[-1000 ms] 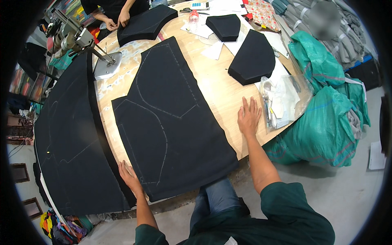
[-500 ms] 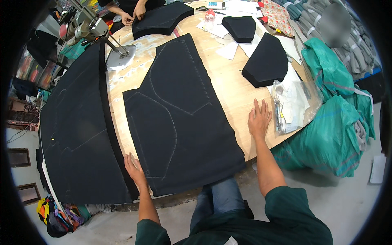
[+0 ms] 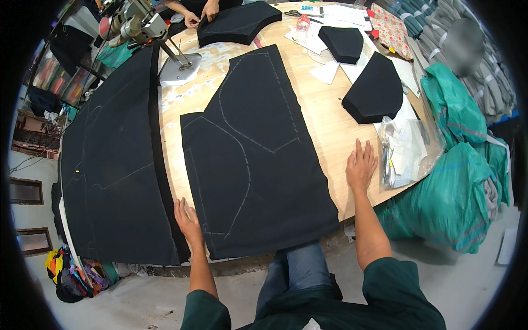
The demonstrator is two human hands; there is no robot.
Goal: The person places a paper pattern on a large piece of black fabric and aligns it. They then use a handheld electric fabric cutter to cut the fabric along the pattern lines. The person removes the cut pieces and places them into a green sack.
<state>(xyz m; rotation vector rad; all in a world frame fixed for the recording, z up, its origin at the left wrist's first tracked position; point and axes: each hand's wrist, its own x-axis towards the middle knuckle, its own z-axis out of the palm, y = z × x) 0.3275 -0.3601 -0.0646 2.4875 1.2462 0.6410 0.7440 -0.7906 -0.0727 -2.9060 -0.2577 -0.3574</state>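
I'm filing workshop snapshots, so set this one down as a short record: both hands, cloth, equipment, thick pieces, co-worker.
Left hand: at the left edge of the middle black cloth, empty
Right hand: palm down on the wooden table, fingers spread
Middle black cloth: flat, pale curved and straight lines
Left black cloth: also marked
Equipment: machine on a metal base plate
Thick black pieces: three
Co-worker: hands at the farthest piece
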